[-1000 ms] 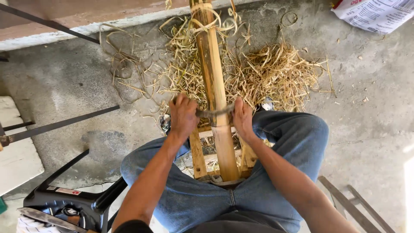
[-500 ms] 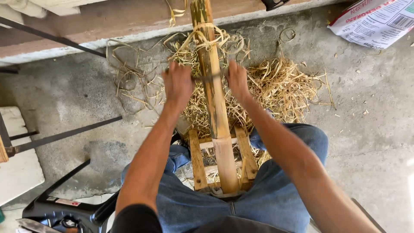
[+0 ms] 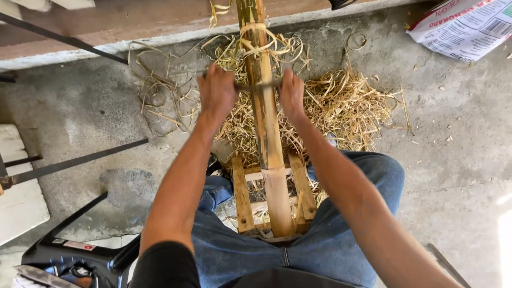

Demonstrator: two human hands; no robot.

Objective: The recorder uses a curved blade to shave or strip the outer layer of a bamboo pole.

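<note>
A long bamboo pole runs away from me over a small wooden frame between my knees. My left hand and my right hand each grip one end of a two-handled drawknife laid across the pole, far out with both arms stretched. Thin curled shavings hang off the pole just beyond the blade. The blade is mostly hidden by the pole and my fingers.
A heap of pale bamboo shavings covers the concrete floor around the pole. A printed sack lies at top right. Dark metal bars cross the left side, with a black plastic stool at bottom left. A concrete step runs along the top.
Both hands have pushed the drawknife away from me along the pole, from close to my knees to far out over the shavings, arms now extended.
</note>
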